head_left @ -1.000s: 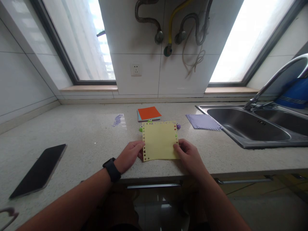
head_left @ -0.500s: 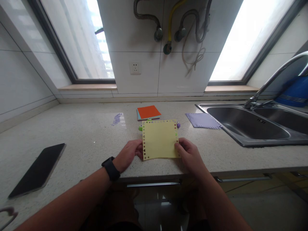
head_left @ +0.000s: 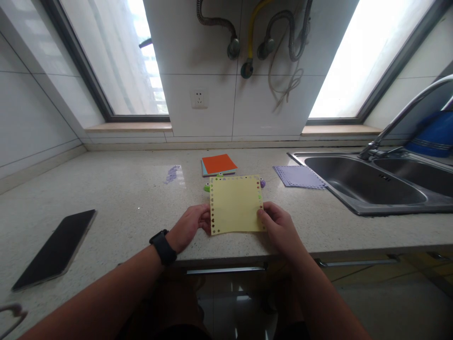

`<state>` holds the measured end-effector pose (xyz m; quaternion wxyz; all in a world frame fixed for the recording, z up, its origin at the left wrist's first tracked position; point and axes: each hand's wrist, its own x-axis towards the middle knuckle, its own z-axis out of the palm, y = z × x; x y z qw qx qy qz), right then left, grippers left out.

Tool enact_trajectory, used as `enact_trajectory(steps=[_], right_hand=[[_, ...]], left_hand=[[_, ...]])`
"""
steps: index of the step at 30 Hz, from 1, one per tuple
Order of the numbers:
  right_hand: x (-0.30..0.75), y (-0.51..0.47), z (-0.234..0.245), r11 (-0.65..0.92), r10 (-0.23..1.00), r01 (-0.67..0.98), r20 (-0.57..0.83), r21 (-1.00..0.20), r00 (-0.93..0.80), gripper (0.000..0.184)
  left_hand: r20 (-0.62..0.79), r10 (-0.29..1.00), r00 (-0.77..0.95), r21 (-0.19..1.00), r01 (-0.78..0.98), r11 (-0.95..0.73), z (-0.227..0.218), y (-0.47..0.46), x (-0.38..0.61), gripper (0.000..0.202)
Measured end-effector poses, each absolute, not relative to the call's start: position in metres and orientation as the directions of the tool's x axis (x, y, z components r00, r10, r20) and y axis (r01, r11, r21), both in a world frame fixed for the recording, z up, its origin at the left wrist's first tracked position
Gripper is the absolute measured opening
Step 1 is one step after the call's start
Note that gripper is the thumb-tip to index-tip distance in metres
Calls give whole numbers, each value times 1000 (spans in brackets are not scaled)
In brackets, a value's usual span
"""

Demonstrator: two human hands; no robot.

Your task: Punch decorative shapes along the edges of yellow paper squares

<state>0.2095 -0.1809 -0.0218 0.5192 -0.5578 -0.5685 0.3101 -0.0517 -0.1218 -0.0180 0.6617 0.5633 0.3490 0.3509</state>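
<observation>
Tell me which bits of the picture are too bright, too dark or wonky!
Head view: the right window glares nearly white; head view, below the cabinet handle: very dark; head view: the yellow paper shows clearly; head view: the left window slants, perhaps from lens stretch.

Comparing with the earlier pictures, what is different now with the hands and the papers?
The left hand has moved its thumb off the front of the yellow sheet, leftward to its edge; whether it still grips is unclear. The right hand still holds the right edge. The purple sheets and orange-topped stack stayed in place.
</observation>
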Motion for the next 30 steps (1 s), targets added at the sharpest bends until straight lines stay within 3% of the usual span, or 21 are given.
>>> enact_trajectory(steps=[30], right_hand=[[208,-185,-18,207,947,217,252,-954,200,20]], left_hand=[[-56,850,524,997,-23,80,-17,-122,-52,49]])
